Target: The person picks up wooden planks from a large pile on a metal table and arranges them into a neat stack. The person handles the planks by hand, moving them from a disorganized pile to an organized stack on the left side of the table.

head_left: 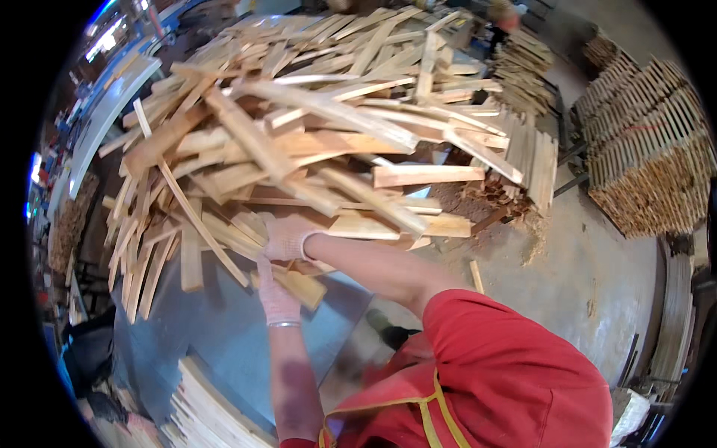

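Both my hands wear pale pink knit gloves and meet at the near edge of a big heap of wooden slats (pixel 336 112). My left hand (pixel 278 293) is closed around a wooden slat (pixel 306 289), whose end sticks out to the right of it. Just beyond, my right hand (pixel 287 237) is closed over the slats at the same spot, its fingers partly hidden among the wood. How many pieces lie in my grip cannot be made out. Under the hands is a blue-grey metal tabletop (pixel 209 321).
Stacked pale slats (pixel 209 411) lie at the table's near side. Tall slat piles (pixel 642 149) stand on the floor at the right. Wood scraps and shavings (pixel 478 201) lie beside the heap. A white-topped bench (pixel 112 112) is at the left; a blurred person (pixel 504 19) stands far back.
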A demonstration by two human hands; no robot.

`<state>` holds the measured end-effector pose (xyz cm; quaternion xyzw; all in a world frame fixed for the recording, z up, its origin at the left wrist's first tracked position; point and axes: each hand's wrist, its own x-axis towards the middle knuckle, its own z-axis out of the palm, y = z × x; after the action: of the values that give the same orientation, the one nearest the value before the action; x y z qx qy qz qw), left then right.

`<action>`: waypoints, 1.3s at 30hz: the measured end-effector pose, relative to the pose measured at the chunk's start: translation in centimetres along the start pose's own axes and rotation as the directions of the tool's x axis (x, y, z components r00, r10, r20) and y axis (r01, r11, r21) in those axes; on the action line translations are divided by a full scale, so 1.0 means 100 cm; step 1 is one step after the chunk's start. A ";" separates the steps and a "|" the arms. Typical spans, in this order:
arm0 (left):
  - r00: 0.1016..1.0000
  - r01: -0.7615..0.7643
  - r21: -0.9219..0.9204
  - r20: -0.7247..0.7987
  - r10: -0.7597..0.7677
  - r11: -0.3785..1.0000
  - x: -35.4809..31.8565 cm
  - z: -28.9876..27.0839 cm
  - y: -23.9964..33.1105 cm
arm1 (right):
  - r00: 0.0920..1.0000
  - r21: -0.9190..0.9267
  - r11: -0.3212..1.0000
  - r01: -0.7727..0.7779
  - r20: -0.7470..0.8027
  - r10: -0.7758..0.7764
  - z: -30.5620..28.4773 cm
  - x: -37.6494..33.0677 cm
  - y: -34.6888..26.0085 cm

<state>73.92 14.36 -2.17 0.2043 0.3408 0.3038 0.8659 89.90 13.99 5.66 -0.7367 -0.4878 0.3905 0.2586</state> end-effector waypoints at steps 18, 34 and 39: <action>0.959 0.088 0.599 -0.266 0.094 0.795 -0.413 -0.214 0.016 | 0.932 0.686 0.668 -0.288 0.361 0.031 0.315 -0.210 -0.054; 0.915 -0.013 0.562 -0.328 0.237 0.827 -0.346 -0.230 0.020 | 0.990 -0.187 0.977 -0.105 -0.112 0.085 0.278 -0.125 -0.022; 0.951 0.080 0.575 -0.289 0.111 0.814 -0.438 -0.227 0.038 | 0.804 -0.520 0.751 0.408 -0.185 -0.565 0.181 0.002 0.023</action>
<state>30.66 -8.67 4.87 0.4108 0.5467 0.2208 0.6955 76.15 13.24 -6.34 -0.6751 -0.6918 0.0533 0.2507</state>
